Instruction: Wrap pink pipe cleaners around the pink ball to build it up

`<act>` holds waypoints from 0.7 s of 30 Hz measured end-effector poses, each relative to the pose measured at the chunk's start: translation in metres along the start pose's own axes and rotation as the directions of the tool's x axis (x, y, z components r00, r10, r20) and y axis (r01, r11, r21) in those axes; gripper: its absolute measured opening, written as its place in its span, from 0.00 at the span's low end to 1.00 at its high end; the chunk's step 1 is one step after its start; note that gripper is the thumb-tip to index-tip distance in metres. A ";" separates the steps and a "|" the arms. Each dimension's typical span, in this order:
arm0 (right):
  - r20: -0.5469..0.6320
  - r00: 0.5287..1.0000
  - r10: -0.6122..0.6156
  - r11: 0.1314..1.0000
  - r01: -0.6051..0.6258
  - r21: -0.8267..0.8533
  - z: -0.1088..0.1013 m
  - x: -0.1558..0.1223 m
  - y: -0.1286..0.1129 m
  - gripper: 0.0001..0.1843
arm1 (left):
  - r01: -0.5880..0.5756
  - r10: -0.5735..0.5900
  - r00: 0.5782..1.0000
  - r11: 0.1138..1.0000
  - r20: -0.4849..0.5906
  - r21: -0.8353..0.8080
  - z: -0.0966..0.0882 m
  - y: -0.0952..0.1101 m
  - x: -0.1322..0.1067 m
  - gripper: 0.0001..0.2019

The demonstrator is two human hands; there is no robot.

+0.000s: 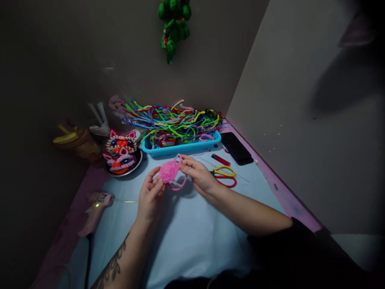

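Both my hands hold a pink pipe-cleaner ball (169, 171) above the light blue table mat (186, 228). My left hand (151, 195) pinches its lower left side with closed fingers. My right hand (199, 175) grips the right side, fingers pinched on a loose pink pipe-cleaner end (178, 159) that loops up and also curls below the ball.
A blue tray (180, 147) piled with coloured pipe cleaners stands behind. A pipe-cleaner mask sits on a plate (121, 155) at left. Scissors (225, 176), a red lighter (220, 159) and a black phone (237, 148) lie right. A pink glue gun (95, 208) lies at left.
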State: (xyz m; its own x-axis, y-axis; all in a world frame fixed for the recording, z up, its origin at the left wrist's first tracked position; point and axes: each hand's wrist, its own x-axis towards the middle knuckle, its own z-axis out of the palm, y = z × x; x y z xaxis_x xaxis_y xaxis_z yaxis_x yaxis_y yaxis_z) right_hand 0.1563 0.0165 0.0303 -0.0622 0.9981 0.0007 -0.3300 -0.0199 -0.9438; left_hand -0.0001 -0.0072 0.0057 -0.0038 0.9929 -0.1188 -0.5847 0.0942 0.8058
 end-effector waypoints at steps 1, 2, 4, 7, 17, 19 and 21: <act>0.004 1.000 0.010 1.000 -0.010 0.015 0.000 0.000 0.000 0.16 | 0.003 -0.003 1.000 1.000 0.001 0.002 0.000 0.000 0.000 0.24; 0.005 1.000 0.017 1.000 -0.017 0.023 0.000 0.000 0.000 0.17 | 0.005 -0.005 1.000 1.000 0.004 0.004 -0.001 0.000 -0.001 0.24; 0.004 1.000 0.025 0.999 -0.025 0.029 0.000 0.001 0.000 0.17 | 0.010 -0.010 1.000 1.000 0.012 0.008 -0.001 0.000 -0.001 0.24; 0.008 1.000 0.030 0.999 -0.030 0.041 -0.001 0.000 0.001 0.15 | 0.009 -0.009 1.000 1.000 0.027 0.014 -0.002 0.000 -0.001 0.24; -0.027 0.998 0.057 0.997 -0.055 0.061 0.000 0.002 0.008 0.16 | -0.051 0.053 0.998 0.988 -0.013 0.148 -0.002 -0.002 0.001 0.20; -0.062 0.998 0.031 0.998 -0.028 0.048 -0.001 0.004 0.010 0.15 | -0.116 0.133 0.989 0.965 -0.058 0.234 -0.003 -0.003 0.000 0.19; -0.106 0.994 -0.007 1.000 0.009 0.021 -0.003 0.005 0.011 0.15 | -0.206 0.249 0.965 0.917 -0.087 0.341 -0.003 -0.005 -0.002 0.18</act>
State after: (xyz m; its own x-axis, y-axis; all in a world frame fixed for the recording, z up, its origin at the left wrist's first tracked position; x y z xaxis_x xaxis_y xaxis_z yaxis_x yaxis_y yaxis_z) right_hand 0.1547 0.0213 0.0190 0.0407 0.9988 -0.0280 -0.3501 -0.0120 -0.9366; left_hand -0.0001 -0.0096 0.0003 -0.2193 0.9750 0.0356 -0.2589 -0.0933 0.9614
